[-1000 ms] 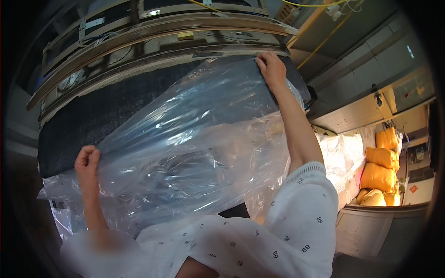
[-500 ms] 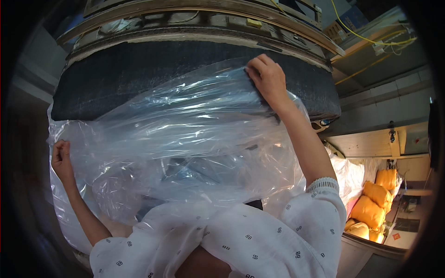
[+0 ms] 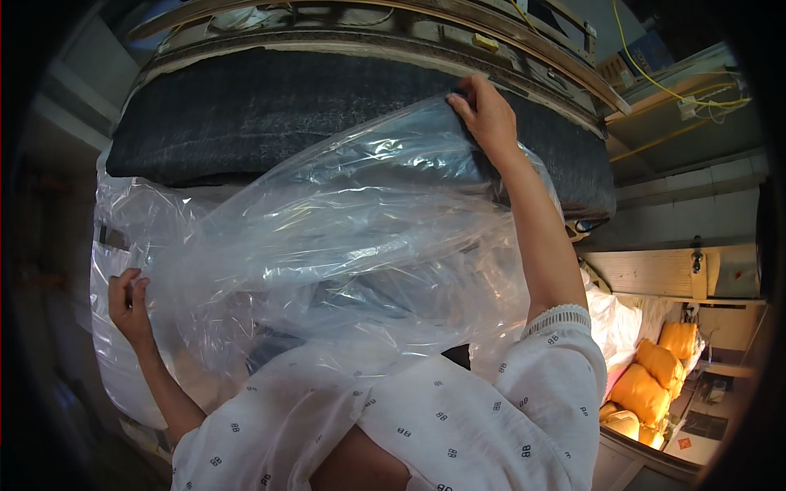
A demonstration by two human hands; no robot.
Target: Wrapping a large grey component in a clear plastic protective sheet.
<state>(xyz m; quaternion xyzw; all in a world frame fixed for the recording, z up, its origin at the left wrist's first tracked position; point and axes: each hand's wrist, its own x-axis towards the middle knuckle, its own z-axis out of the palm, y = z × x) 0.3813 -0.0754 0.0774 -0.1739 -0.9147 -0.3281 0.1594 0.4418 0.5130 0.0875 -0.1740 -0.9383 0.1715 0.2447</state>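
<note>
A large sheet of clear plastic film (image 3: 327, 237) spreads in wrinkled folds in front of me, its near part bunched against my shirt. At the far right, my right hand (image 3: 489, 119) pinches the film's edge and holds it up over a long dark padded surface (image 3: 270, 110). From that grip the edge slopes down to the left. My left hand (image 3: 129, 307) is beside the film's left part, fingers curled and thumb a little apart, with no film visible between them.
Behind the dark padding runs a wooden rail (image 3: 344, 6) with a small yellow block (image 3: 485, 42) beyond it. A yellow cable (image 3: 630, 57) hangs at the upper right. Orange bundles (image 3: 647, 393) lie at the lower right beside white plastic wrapping (image 3: 612, 319).
My right hand has lifted the film's edge higher and farther away. My left hand has moved lower and slightly right, and its fingers have loosened. The view has shifted a little.
</note>
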